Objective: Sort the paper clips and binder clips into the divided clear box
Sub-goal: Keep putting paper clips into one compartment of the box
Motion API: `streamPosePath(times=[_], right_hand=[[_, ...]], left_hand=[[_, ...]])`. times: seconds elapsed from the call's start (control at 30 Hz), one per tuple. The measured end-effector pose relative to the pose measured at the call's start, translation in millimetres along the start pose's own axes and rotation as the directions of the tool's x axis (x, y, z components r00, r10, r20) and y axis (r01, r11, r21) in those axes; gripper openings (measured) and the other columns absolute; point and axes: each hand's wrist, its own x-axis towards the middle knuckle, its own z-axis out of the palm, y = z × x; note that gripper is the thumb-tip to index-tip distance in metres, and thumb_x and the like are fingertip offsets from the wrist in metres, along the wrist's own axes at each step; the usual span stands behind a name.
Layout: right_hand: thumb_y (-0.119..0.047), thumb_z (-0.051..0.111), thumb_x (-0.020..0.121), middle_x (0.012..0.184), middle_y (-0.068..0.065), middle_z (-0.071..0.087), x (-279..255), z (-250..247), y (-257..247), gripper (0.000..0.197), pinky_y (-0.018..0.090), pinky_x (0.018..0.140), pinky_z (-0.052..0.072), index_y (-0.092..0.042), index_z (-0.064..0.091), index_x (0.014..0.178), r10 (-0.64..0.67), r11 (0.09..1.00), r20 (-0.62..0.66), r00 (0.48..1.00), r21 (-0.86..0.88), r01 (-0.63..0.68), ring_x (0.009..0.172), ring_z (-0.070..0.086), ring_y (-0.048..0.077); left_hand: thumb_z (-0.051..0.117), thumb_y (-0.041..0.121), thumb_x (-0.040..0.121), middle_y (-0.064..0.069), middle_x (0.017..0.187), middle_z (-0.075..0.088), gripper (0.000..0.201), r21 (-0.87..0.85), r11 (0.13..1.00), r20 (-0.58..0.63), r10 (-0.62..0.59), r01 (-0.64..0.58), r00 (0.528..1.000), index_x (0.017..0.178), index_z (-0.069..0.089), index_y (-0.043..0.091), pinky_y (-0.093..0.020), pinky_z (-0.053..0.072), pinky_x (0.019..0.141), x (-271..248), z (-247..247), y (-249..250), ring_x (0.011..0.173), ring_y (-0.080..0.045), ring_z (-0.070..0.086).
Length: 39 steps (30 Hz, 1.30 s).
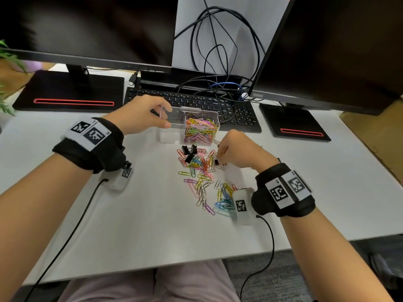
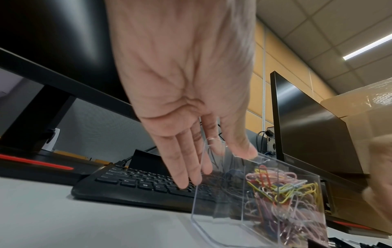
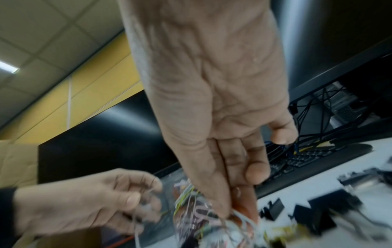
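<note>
Clear plastic identifies the divided box. Head view: my left hand grips its empty end; coloured paper clips fill the other compartment. Loose paper clips and black binder clips lie near the box, where my right hand reaches.

Left wrist view: fingers straddle the box wall.

Right wrist view: blurred; fingertips pinch clips. Judged next: carry these into the matching compartment.

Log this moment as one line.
left hand steadies clear box | right hand gathers paper clips | binder clips unsorted
</note>
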Motion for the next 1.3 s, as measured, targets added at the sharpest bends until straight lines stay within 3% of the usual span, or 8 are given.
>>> streamPosePath(times=[0.13, 0.3, 0.43, 0.5, 0.67, 0.83, 1.1, 1.3], right_hand=[[-0.003, 0.071, 0.078, 0.066, -0.007, 0.062, 1.2, -23.1, 0.1, 0.008, 0.015, 0.05, 0.04, -0.008, 0.075, 0.074, -0.013, 0.976, -0.162, 0.987, 0.213, 0.048, 0.057, 0.057, 0.006], [-0.006, 0.071, 0.08, 0.07, 0.009, 0.068, 14.5, -37.8, -8.1, 0.003, 0.008, 0.041, 0.037, -0.004, 0.073, 0.079, 0.051, 0.896, -0.358, 0.932, 0.429, 0.116, 0.044, 0.054, 0.0], [-0.01, 0.072, 0.08, 0.074, 0.013, 0.071, 30.1, -36.4, -19.1, 0.013, 0.039, 0.065, 0.059, -0.016, 0.071, 0.068, 0.038, 0.88, -0.414, 0.909, 0.446, 0.166, 0.068, 0.067, 0.032], [-0.016, 0.073, 0.078, 0.074, 0.007, 0.071, 37.9, -32.9, -24.4, 0.02, 0.049, 0.076, 0.056, -0.028, 0.068, 0.064, 0.049, 0.888, -0.425, 0.904, 0.433, 0.155, 0.074, 0.067, 0.031], [-0.02, 0.068, 0.085, 0.095, -0.006, 0.072, 45.2, -27.1, -26.3, 0.011, 0.044, 0.1, 0.032, -0.025, 0.075, 0.092, -0.01, 0.971, -0.432, 0.902, 0.212, 0.113, 0.1, 0.06, 0.019], [-0.023, 0.075, 0.078, 0.094, -0.007, 0.068, 33.9, -34.1, -18.7, 0.028, 0.052, 0.099, 0.04, -0.026, 0.072, 0.106, -0.007, 0.958, -0.422, 0.907, 0.258, 0.127, 0.094, 0.059, 0.016], [-0.017, 0.081, 0.072, 0.098, 0.0, 0.055, -48.4, -19.5, -0.7, 0.04, 0.018, 0.044, 0.037, -0.019, 0.06, 0.105, 0.017, 0.998, 0.108, 0.994, 0.053, -0.023, 0.061, 0.052, 0.008], [-0.007, 0.079, 0.07, 0.09, 0.004, 0.052, -72.1, 3.8, 10.8, 0.046, 0.028, 0.05, 0.052, -0.014, 0.049, 0.103, 0.243, 0.969, 0.365, 0.899, -0.126, -0.211, 0.061, 0.06, 0.02]], left_hand=[[0.075, 0.025, 0.083, 0.004, 0.107, 0.066, 0.04, -0.01, 1.0, 0.0, -0.004, 0.004, 1.0, 0.121, 0.059, 0.024, -0.039, 0.051, 0.095, 0.2, -0.4, -1.3, 0.094, -0.016, 0.066], [0.075, 0.024, 0.083, 0.003, 0.107, 0.065, 0.039, -0.031, 0.999, 0.007, -0.011, 0.011, 1.0, 0.119, 0.059, 0.025, -0.039, 0.051, 0.095, 0.6, 0.4, -0.7, 0.094, -0.017, 0.067], [0.075, 0.023, 0.083, 0.003, 0.105, 0.064, 0.039, -0.034, 0.999, 0.007, -0.007, 0.008, 1.0, 0.119, 0.06, 0.024, -0.039, 0.052, 0.095, 0.3, 0.7, -0.6, 0.093, -0.016, 0.067], [0.075, 0.023, 0.083, 0.003, 0.106, 0.064, 0.04, -0.033, 0.999, 0.007, -0.006, 0.006, 1.0, 0.119, 0.06, 0.024, -0.038, 0.052, 0.095, 0.1, 0.7, 0.0, 0.093, -0.016, 0.067], [0.074, 0.022, 0.083, 0.002, 0.107, 0.064, 0.039, -0.03, 1.0, 0.014, -0.006, 0.006, 1.0, 0.119, 0.059, 0.024, -0.036, 0.051, 0.094, 0.6, 0.9, 1.0, 0.094, -0.016, 0.067], [0.075, 0.024, 0.083, 0.002, 0.108, 0.065, 0.04, -0.03, 1.0, 0.017, -0.008, 0.009, 1.0, 0.12, 0.059, 0.024, -0.035, 0.051, 0.093, 0.5, 0.5, 0.3, 0.095, -0.016, 0.067], [0.075, 0.027, 0.083, 0.003, 0.107, 0.066, 0.041, 0.007, 1.0, 0.009, -0.002, 0.002, 1.0, 0.12, 0.06, 0.024, -0.037, 0.05, 0.094, 1.2, -0.3, -0.4, 0.096, -0.016, 0.066], [0.073, 0.026, 0.084, 0.001, 0.111, 0.064, 0.041, 0.033, 0.999, 0.005, 0.006, -0.006, 1.0, 0.122, 0.058, 0.023, -0.037, 0.051, 0.09, -1.4, -0.4, 3.6, 0.098, -0.019, 0.065]])
